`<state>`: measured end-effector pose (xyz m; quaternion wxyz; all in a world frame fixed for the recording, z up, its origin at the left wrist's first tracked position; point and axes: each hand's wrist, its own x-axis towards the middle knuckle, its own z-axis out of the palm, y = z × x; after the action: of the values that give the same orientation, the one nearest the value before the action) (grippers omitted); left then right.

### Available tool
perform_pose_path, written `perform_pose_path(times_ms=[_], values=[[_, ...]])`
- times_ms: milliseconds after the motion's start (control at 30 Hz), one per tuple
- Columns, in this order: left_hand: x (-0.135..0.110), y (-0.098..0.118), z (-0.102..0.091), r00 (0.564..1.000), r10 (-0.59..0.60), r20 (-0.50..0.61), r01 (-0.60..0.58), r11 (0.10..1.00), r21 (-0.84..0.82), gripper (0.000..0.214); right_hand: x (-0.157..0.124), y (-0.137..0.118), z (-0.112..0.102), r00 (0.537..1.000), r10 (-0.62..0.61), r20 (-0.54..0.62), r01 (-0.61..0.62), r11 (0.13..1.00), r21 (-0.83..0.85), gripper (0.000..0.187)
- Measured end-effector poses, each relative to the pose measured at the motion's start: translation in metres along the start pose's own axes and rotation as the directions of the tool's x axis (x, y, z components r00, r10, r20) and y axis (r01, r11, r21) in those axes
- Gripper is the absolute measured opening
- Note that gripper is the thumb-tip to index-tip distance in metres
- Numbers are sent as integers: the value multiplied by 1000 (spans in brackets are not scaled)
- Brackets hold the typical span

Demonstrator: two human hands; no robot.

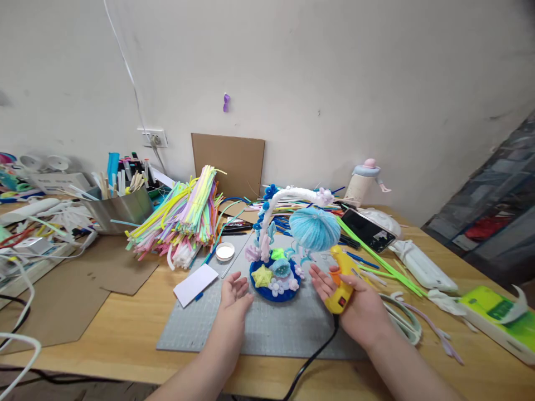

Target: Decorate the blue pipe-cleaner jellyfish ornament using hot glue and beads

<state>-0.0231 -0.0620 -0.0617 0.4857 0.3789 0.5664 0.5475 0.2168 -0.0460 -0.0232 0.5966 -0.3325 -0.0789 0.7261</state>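
A lamp-shaped pipe cleaner craft stands on the grey cutting mat. Its round blue base carries a yellow star, small flowers and a shell-like piece. From the base a white arch curves up and right, with a fluffy light-blue shade beneath its end. My left hand is left of the base, palm turned inward, fingers apart and holding nothing. On the right, my right hand holds a yellow hot glue gun against its palm, some fingers stretched out. The gun's nozzle is hidden.
Bundled pastel pipe cleaners lie at the back left, beside a metal container of sticks. A white card and a small round white dish lie nearby. Rightward are a phone and a bottle. The gun's black cord crosses the front edge.
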Motion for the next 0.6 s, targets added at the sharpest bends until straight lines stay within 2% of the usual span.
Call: perform_pose_path(times_ms=[133, 267, 433, 600], values=[[0, -2, 2, 998, -37, 58, 42, 994, -99, 49, 35, -5, 5, 998, 51, -29, -54, 994, -95, 14], [0, -1, 7, 994, -74, 82, 84, 989, -125, 48, 49, -1, 5, 997, 80, -20, -82, 988, -135, 15], [10, 1, 7, 993, -97, 62, 107, 977, -183, 51, 44, 7, 7, 997, 81, 7, -78, 982, -174, 19], [33, 12, 2, 993, -76, 85, 80, 996, -40, 57, 19, 20, 6, 997, 78, -9, -79, 990, -114, 22]])
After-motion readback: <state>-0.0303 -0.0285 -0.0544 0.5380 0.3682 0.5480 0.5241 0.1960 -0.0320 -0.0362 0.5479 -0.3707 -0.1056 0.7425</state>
